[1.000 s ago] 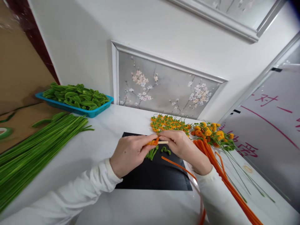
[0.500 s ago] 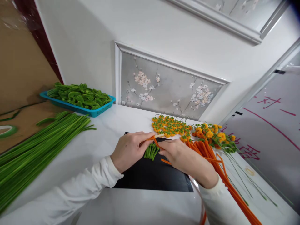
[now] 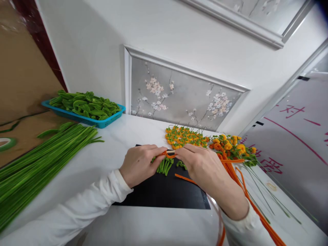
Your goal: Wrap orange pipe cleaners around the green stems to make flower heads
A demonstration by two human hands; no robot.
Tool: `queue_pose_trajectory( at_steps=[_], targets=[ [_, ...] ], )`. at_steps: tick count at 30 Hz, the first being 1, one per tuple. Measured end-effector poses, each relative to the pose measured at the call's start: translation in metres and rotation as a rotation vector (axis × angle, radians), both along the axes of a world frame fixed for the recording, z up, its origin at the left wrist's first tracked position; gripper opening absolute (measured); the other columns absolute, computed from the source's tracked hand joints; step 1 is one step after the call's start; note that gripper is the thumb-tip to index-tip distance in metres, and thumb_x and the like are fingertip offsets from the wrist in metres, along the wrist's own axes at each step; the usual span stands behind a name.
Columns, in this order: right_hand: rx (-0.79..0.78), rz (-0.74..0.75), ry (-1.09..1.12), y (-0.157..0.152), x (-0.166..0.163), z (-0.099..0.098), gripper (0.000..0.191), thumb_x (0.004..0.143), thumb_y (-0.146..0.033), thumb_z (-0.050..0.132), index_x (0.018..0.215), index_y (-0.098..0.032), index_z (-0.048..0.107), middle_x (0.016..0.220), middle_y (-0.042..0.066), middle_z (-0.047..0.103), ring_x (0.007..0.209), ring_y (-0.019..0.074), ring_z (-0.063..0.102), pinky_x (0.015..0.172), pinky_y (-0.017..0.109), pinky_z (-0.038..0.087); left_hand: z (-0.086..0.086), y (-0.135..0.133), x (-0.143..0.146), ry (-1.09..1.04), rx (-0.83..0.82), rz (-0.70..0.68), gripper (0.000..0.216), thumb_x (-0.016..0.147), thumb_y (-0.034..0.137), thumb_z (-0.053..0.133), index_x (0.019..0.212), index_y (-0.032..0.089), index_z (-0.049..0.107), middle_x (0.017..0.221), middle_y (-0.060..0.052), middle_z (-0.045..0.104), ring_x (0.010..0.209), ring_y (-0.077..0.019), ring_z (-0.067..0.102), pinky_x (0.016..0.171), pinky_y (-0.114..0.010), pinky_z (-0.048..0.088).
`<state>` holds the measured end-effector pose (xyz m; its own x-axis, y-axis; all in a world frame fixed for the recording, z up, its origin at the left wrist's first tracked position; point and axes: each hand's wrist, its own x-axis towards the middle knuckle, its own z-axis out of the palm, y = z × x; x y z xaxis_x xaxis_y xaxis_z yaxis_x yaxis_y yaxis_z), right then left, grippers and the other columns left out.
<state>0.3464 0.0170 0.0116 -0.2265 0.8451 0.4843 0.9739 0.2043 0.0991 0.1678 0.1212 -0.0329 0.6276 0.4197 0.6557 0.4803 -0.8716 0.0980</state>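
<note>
My left hand [image 3: 139, 163] and my right hand [image 3: 202, 163] meet over a black mat [image 3: 164, 193]. Both pinch an orange pipe cleaner [image 3: 169, 155] wound round a thin pale stick [image 3: 171, 151] held between them. The loose end of the orange pipe cleaner trails across the mat toward my right wrist. Short green pieces [image 3: 164, 165] lie on the mat just below my fingers, with small curled green bits [image 3: 181, 164] beside them.
A bundle of long green pipe cleaners [image 3: 38, 164] lies at the left, behind it a blue basket [image 3: 102, 122] of folded green leaves. Finished orange flowers [image 3: 186, 136], stemmed orange-yellow blooms [image 3: 230, 145] and a bundle of orange pipe cleaners [image 3: 246, 194] lie at the right.
My right hand swung down and back up to the stick, carrying the orange pipe cleaner round it. My left hand stayed pinched on the stick.
</note>
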Motion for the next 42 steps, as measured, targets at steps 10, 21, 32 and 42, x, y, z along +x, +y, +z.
queue_pose_trajectory(
  at_steps=[10,21,32,42],
  targets=[
    [0.061,0.118,0.287,0.025,0.015,-0.007,0.026,0.096,-0.033,0.042,0.1,-0.02,0.064,0.09,0.002,0.058,0.08,0.0069,0.055,0.073,0.017,0.037,-0.002,-0.003,0.002,-0.029,-0.012,-0.082,0.019,0.088,0.034,0.055,0.098,0.027,0.069,0.078,0.004,0.067,0.069,-0.0103,0.061,0.06,-0.024,0.039],
    [-0.163,0.117,0.291,0.043,0.03,-0.024,0.027,0.097,-0.034,0.041,0.1,-0.022,0.065,0.094,0.002,0.059,0.086,0.0068,0.055,0.075,0.016,0.036,0.001,-0.007,0.003,-0.121,0.01,-0.174,0.015,0.085,0.027,0.059,0.097,0.023,0.067,0.077,0.004,0.067,0.066,-0.0086,0.06,0.06,-0.02,0.04],
    [-0.34,0.208,0.203,0.037,0.021,-0.027,0.026,0.097,-0.028,0.04,0.089,-0.017,0.062,0.082,0.001,0.058,0.073,0.007,0.051,0.068,0.019,0.029,0.005,-0.004,0.003,-0.207,-0.006,-0.171,0.022,0.088,0.024,0.056,0.108,0.024,0.066,0.089,0.004,0.069,0.074,-0.008,0.062,0.066,-0.02,0.045],
    [-0.357,0.173,0.167,0.016,0.008,-0.011,0.021,0.096,-0.027,0.043,0.082,-0.016,0.054,0.075,-0.001,0.052,0.066,0.008,0.04,0.064,0.023,0.023,0.003,0.005,-0.002,-0.12,0.001,-0.001,0.022,0.09,0.032,0.054,0.107,0.028,0.068,0.083,0.005,0.067,0.072,-0.009,0.06,0.061,-0.022,0.04]
  ],
)
